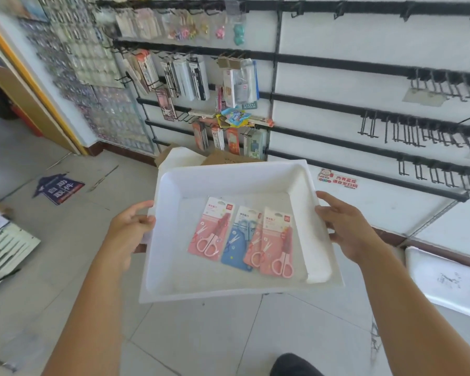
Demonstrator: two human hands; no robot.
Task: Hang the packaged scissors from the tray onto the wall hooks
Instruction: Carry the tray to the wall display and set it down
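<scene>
- At far left, low on the tiled floor [201,335], lies a blue floor sticker [59,189]; beyond it the wall carries full hooks of hanging stationery packs [185,77].
- Left of the tray, the left hand [132,226] is clamped on the left rim, thumb on top and fingers curled beneath, as far as the view shows.
- Between the two hands the white tray [228,177] is held up in the air, slightly tilted, with its far wall towards the display.
- On the tray floor, towards the right of centre, lie the packaged scissors: a pink pack [210,229] at left, a blue pack [238,240] partly covered in the middle, another pink pack [278,240] at right. A further pink one seems tucked between the last two.
- Their long axes run near to far, hanging holes at the far end, pointing at the wall.
- Right of the tray, the right hand [345,226] is clamped on the right rim, and it looks the nearer hand to the packs.
- Far right, rows of empty wall hooks [418,131] stand bare on black rails; nothing from the tray hangs there yet.
- My judgement: one hand must let go of the rim to lift a pack, so the other must carry the tray alone.
</scene>
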